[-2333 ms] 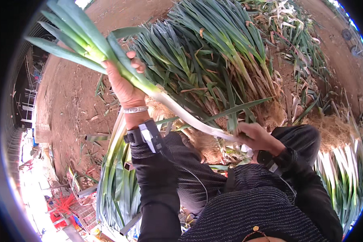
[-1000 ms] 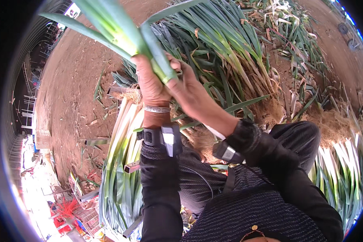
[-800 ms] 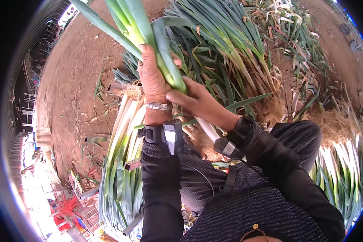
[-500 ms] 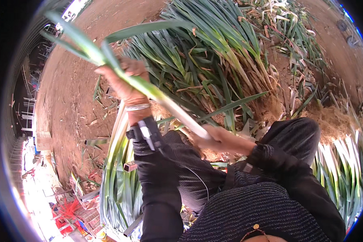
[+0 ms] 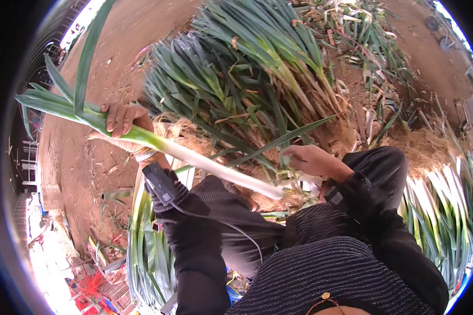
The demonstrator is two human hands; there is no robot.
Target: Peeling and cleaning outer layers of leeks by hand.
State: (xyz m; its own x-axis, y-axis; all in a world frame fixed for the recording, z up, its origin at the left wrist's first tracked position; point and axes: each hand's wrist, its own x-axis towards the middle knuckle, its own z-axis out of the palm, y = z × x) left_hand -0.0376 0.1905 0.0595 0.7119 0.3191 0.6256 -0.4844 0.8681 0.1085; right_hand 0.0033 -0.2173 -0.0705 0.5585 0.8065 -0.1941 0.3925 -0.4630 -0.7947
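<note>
My left hand [image 5: 125, 122] is wrapped round a leek [image 5: 205, 163] where its green part meets the pale shaft. The leek slants across in front of me, green leaves up to the left and white root end down to the right. My right hand [image 5: 315, 160] is apart from the leek, up and to the right of its white end. Its fingers are curled together, and what is in them, if anything, I cannot make out. Just below that hand lie pale peelings and torn leaf scraps [image 5: 302, 181].
A big pile of untrimmed leeks [image 5: 257, 68] with dry roots lies ahead on the dirt ground [image 5: 84, 173]. Pale-shafted leeks [image 5: 441, 205] are stacked to my right, and more leeks [image 5: 147, 247] sit at my left. Leaf waste [image 5: 370, 63] is strewn at the far right.
My right hand has come off the leek's white end and moved up and right. My left hand, still round the leek, has shifted left and lower, and the leek lies flatter.
</note>
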